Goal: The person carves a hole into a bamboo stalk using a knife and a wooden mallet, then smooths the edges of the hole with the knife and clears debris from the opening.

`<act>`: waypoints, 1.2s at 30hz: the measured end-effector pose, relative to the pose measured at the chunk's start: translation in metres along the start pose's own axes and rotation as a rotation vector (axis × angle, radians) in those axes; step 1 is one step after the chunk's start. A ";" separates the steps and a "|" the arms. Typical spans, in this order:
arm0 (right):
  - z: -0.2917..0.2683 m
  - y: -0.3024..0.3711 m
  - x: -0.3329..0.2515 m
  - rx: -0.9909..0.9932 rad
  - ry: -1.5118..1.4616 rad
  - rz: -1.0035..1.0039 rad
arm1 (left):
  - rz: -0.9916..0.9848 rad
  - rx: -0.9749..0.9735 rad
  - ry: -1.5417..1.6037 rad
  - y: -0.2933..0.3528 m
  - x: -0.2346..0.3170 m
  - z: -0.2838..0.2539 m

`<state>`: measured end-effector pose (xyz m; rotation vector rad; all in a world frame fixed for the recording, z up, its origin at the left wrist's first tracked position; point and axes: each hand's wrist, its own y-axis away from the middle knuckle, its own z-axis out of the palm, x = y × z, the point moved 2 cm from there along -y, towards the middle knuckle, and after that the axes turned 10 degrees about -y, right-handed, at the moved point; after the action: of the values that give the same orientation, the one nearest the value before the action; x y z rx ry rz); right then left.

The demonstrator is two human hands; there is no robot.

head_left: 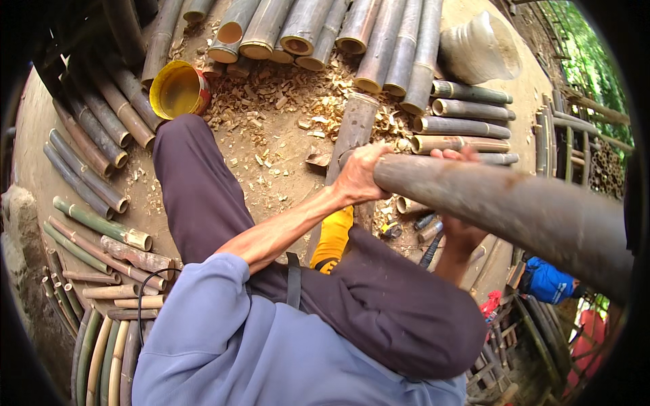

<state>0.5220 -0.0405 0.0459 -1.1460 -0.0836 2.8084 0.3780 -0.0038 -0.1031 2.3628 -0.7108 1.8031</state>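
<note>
A thick grey-brown bamboo pole slants across my right side, running out toward the right rim. My left hand is closed round its near end. Under the pole comes my right hand, its fingertips showing above the far side, so it wraps the pole from below; the pole hides its middle. Beneath my left hand, a bamboo length lies on the ground, running back between my legs. A yellow sock or boot shows beside it. The pole's far end is out of sight.
Cut bamboo lengths lie in rows ahead, at the right and at the left. A yellow-and-red bucket stands by my left knee. Wood chips cover the ground. A pale worn container and a tape measure lie farther right.
</note>
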 end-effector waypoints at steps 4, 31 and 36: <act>-0.023 0.019 0.019 -0.141 0.027 -0.069 | 0.122 0.009 -0.063 0.009 0.005 0.003; -0.268 0.123 0.056 1.325 0.605 -0.092 | -0.381 -0.700 -0.057 0.034 -0.034 0.028; -0.318 0.195 0.024 1.505 1.710 -0.038 | -0.486 -0.533 -0.059 0.039 -0.047 -0.012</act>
<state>0.7127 -0.2283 -0.2159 -2.0232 1.5376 0.3895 0.3415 -0.0199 -0.1517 2.0058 -0.4831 1.1733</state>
